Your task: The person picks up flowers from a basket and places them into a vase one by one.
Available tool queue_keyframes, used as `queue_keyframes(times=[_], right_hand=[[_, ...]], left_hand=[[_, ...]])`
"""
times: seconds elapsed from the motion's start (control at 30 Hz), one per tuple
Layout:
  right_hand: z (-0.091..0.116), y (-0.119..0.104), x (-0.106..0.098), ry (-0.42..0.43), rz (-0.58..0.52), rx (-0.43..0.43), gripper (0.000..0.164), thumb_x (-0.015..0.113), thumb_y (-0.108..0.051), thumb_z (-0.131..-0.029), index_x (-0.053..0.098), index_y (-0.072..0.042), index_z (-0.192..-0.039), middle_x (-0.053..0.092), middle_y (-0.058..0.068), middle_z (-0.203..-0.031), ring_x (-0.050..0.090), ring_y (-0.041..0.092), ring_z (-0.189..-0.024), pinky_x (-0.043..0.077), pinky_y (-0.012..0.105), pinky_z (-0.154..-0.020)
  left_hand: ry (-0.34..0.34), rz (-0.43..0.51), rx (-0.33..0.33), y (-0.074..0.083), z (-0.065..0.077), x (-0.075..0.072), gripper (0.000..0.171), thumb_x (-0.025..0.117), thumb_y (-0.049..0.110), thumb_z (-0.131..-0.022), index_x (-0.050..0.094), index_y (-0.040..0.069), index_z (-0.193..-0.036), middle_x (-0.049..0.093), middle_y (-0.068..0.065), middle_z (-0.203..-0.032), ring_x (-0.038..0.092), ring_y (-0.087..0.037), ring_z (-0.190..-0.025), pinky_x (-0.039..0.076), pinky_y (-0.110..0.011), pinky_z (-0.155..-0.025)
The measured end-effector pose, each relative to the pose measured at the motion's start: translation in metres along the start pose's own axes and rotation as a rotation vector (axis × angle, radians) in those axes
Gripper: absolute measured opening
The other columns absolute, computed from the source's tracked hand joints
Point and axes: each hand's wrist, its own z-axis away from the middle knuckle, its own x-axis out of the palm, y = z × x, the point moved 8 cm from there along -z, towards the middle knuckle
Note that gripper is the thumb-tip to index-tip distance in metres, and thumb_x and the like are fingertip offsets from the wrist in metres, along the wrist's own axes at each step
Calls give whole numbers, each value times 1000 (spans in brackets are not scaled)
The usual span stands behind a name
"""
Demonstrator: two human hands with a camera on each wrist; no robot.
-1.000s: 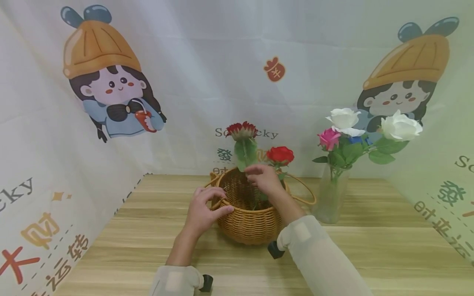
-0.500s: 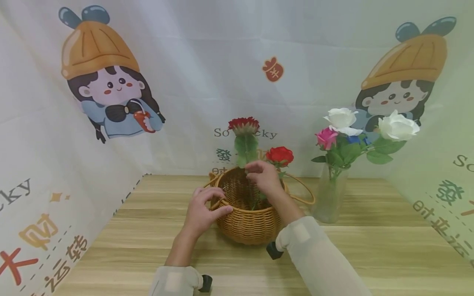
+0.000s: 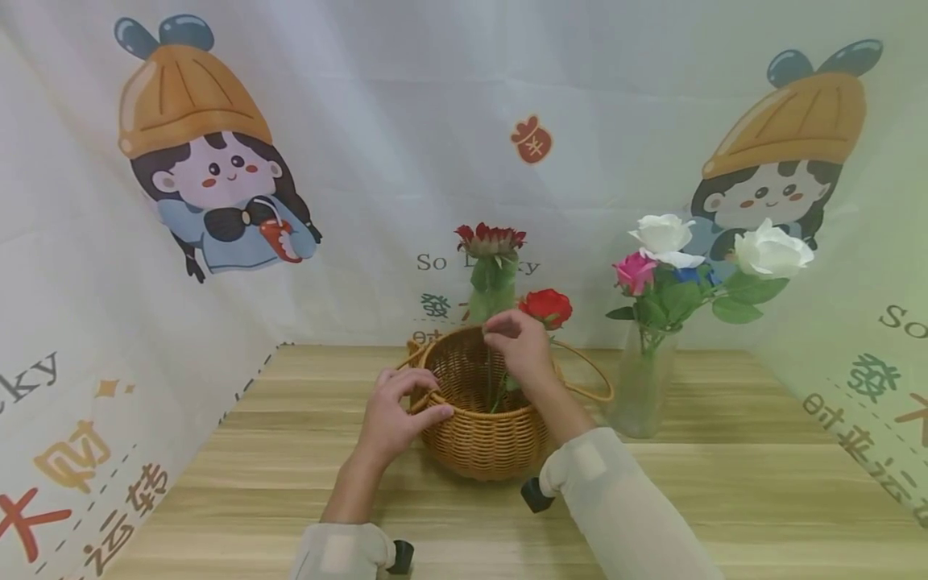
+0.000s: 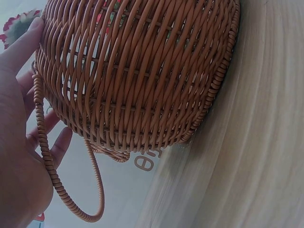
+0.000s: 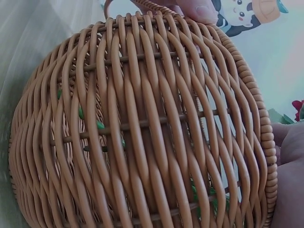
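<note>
In the head view, the right hand hides part of the dark red flower's stem and most of the red rose's stem. The front wall of the basket hides the stems' lower ends. The right sleeve and left sleeve run off the bottom edge. Both wrist views crop the basket.

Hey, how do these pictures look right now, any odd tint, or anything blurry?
Head view: soft light, a greenish tint over the backdrop at right, and a faint outline on the clear vase; left wrist view: basket weave fairly crisp, red-tipped flower fuzzy; right wrist view: weave clear up close, wooden table at left grey and blurred.
</note>
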Motion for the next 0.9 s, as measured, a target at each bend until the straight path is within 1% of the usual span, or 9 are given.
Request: queue_keyframes(times=[0.13, 0.27, 0.37, 0.57, 0.8, 0.9], right_hand=[[0, 3, -2, 16, -73, 17, 12, 70, 5, -85, 64, 2, -96, 68, 13, -94, 63, 23, -89, 52, 35, -79], [-1, 6, -2, 18, -143, 43, 14, 68, 5, -87, 61, 2, -99, 68, 16, -95, 65, 24, -87, 53, 34, -79], [-1, 7, -2, 20, -171, 59, 15, 67, 4, -89, 61, 3, -102, 68, 17, -95, 66, 25, -86, 54, 34, -78], [-1, 8, -3, 28, -194, 66, 16, 66, 1, -90, 62, 3, -106, 68, 16, -92, 67, 26, -84, 54, 37, -78], [0, 9, -6, 35, -160, 58, 13, 66, -4, -92, 64, 2, -104, 69, 13, -91, 66, 23, -78, 53, 44, -79], [0, 8, -7, 39, -155, 54, 12, 66, -5, -93, 64, 1, -102, 69, 13, -90, 65, 24, -76, 52, 47, -80]], left_hand=[[2, 0, 5, 0, 0, 0, 31, 88, 32, -69, 69, 17, -89, 68, 0, -109, 48, -18, -101, 39, -43, -86], [4, 0, -4, -1, 0, -1, 30, 88, 32, -69, 69, 19, -88, 68, -1, -109, 47, -17, -101, 39, -43, -87], [3, 2, -1, -1, 0, -1, 30, 88, 32, -69, 69, 19, -88, 68, 0, -109, 48, -18, -101, 38, -44, -88], [-5, 10, 1, -1, -1, 0, 30, 88, 32, -70, 69, 19, -88, 68, 0, -109, 48, -18, -102, 37, -44, -89], [-11, 11, -21, -3, -1, 1, 29, 88, 32, -70, 68, 21, -88, 68, 2, -108, 47, -18, -102, 38, -44, -89], [-12, 15, -27, -3, -1, 1, 29, 88, 32, -70, 68, 21, -88, 68, 0, -109, 47, -18, -102, 38, -44, -89]])
